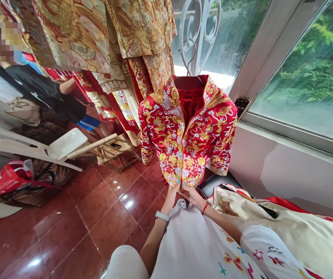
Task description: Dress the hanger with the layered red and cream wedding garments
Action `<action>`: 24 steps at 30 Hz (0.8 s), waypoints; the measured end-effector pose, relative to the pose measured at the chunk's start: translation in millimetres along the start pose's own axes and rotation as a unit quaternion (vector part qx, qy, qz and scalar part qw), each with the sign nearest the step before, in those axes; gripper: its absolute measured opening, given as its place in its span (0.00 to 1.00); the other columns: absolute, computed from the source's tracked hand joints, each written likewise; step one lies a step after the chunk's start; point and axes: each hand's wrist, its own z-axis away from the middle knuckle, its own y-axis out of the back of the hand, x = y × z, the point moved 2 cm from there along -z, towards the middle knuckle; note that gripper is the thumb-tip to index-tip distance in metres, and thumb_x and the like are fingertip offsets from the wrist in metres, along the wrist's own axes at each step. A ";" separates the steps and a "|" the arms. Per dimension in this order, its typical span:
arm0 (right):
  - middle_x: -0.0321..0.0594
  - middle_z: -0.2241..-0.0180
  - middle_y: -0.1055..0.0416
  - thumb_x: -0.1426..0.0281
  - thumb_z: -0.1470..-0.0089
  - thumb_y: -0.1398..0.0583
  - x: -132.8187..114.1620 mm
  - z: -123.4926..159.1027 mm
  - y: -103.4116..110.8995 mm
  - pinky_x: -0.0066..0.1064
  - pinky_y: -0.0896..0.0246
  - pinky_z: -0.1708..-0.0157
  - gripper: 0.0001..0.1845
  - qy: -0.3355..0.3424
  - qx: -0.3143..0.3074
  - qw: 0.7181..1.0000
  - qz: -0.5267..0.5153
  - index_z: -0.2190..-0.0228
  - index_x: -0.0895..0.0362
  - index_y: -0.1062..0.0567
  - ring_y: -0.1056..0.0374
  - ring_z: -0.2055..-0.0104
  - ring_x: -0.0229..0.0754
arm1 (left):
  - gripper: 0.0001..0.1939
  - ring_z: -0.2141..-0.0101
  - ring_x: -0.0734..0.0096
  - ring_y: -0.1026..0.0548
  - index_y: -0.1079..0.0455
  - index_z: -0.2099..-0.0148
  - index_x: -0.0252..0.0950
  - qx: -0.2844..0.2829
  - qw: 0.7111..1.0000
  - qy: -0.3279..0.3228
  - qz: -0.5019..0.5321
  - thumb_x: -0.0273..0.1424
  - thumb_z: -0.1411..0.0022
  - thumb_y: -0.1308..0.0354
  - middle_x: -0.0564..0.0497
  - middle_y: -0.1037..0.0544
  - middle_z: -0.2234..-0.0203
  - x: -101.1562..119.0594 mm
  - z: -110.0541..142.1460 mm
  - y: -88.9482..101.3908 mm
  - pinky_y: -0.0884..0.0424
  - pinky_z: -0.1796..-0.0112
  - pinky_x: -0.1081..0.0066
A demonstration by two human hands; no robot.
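Note:
A red jacket (195, 143) with gold and silver embroidery hangs upright in front of me on a hanger (189, 64). Its collar stands up, and gathered red cloth (190, 101) shows inside the neck. At the bottom of the front opening, my left hand (172, 195) pinches one hem corner. My right hand (192, 195) pinches the other corner, close beside it. Both sets of fingertips, with blue-green nails, are closed on the hem, and the two front edges nearly meet. Parts of the fingers are hidden behind the cloth.
Gold and red embroidered garments (76, 35) hang at the upper left. A phone (242, 105) leans by the window frame (300, 133). Cream cloth (294, 228) lies at my right. A bamboo stool (115, 151), white chair (67, 143) and red bag (11, 180) stand left, near another person (44, 91).

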 end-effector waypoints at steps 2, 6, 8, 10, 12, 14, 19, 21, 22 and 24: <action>0.38 0.68 0.23 0.62 0.69 0.22 -0.1 0.4 -1.2 0.44 0.29 0.52 0.25 0.002 0.006 1.000 -0.002 0.68 0.54 0.23 0.27 0.56 0.49 | 0.21 0.47 0.55 0.23 0.23 0.56 0.38 0.009 1.000 -0.009 -0.005 0.31 0.54 0.25 0.45 0.18 0.54 -0.1 0.1 -0.8 0.35 0.41 0.57; 0.36 0.67 0.23 0.66 0.71 0.22 -0.5 1.6 -4.5 0.42 0.29 0.53 0.28 0.014 0.010 0.999 -0.028 0.64 0.53 0.23 0.26 0.57 0.48 | 0.24 0.47 0.54 0.23 0.23 0.53 0.38 0.023 0.999 -0.041 -0.028 0.34 0.53 0.25 0.44 0.18 0.52 -0.9 1.7 -4.2 0.33 0.42 0.58; 0.36 0.66 0.23 0.65 0.69 0.22 -0.2 2.2 -6.1 0.42 0.29 0.54 0.28 0.020 0.009 0.999 -0.039 0.63 0.53 0.23 0.26 0.57 0.48 | 0.25 0.47 0.54 0.23 0.24 0.52 0.38 0.029 0.997 -0.055 -0.047 0.37 0.53 0.25 0.44 0.19 0.51 -2.2 2.9 -6.9 0.32 0.43 0.58; 0.36 0.66 0.23 0.62 0.67 0.23 0.7 2.4 -7.5 0.41 0.28 0.54 0.28 0.023 0.010 0.999 -0.044 0.63 0.53 0.24 0.26 0.57 0.48 | 0.26 0.47 0.54 0.23 0.24 0.51 0.37 0.035 0.995 -0.069 -0.069 0.39 0.52 0.26 0.43 0.19 0.51 -3.9 3.8 -10.2 0.31 0.44 0.59; 0.36 0.67 0.23 0.61 0.67 0.23 1.5 2.0 -8.4 0.40 0.28 0.56 0.28 0.026 0.017 0.998 -0.054 0.63 0.52 0.24 0.26 0.56 0.49 | 0.26 0.48 0.54 0.23 0.24 0.51 0.36 0.045 0.992 -0.075 -0.088 0.40 0.52 0.26 0.42 0.19 0.51 -6.0 4.0 -13.5 0.31 0.44 0.58; 0.37 0.68 0.23 0.60 0.68 0.23 1.1 0.8 -9.3 0.39 0.27 0.57 0.27 0.030 0.022 0.997 -0.061 0.64 0.52 0.25 0.25 0.56 0.49 | 0.26 0.49 0.54 0.22 0.24 0.51 0.36 0.052 0.991 -0.072 -0.096 0.39 0.51 0.26 0.42 0.18 0.53 -8.4 3.3 -16.1 0.30 0.45 0.58; 0.37 0.68 0.22 0.61 0.64 0.24 -9.4 -5.6 -13.0 0.37 0.26 0.59 0.23 0.058 0.018 0.996 -0.062 0.65 0.50 0.24 0.25 0.56 0.48 | 0.26 0.50 0.52 0.22 0.24 0.53 0.35 0.056 0.993 -0.060 -0.090 0.37 0.53 0.25 0.42 0.18 0.55 -15.3 0.2 -14.8 0.32 0.44 0.55; 0.37 0.67 0.21 0.62 0.63 0.25 -14.5 -8.2 -14.5 0.36 0.27 0.58 0.22 0.082 0.018 0.994 -0.067 0.65 0.50 0.24 0.25 0.56 0.48 | 0.28 0.48 0.51 0.23 0.24 0.51 0.35 0.059 0.994 -0.051 -0.075 0.36 0.55 0.24 0.42 0.18 0.53 -17.8 -0.7 -11.8 0.34 0.42 0.54; 0.37 0.67 0.21 0.62 0.62 0.25 -16.2 -9.0 -14.8 0.36 0.26 0.58 0.22 0.090 0.019 0.993 -0.071 0.65 0.50 0.24 0.25 0.56 0.48 | 0.29 0.46 0.51 0.24 0.25 0.50 0.36 0.057 0.995 -0.048 -0.063 0.36 0.55 0.24 0.42 0.18 0.52 -18.3 -1.0 -10.7 0.36 0.41 0.53; 0.38 0.66 0.20 0.64 0.63 0.25 -17.2 -9.5 -14.2 0.38 0.26 0.57 0.22 0.093 0.025 0.992 -0.080 0.64 0.50 0.23 0.25 0.57 0.48 | 0.30 0.43 0.51 0.26 0.25 0.48 0.37 0.044 0.998 -0.040 -0.033 0.35 0.54 0.24 0.42 0.19 0.51 -17.3 -2.1 -10.2 0.38 0.39 0.53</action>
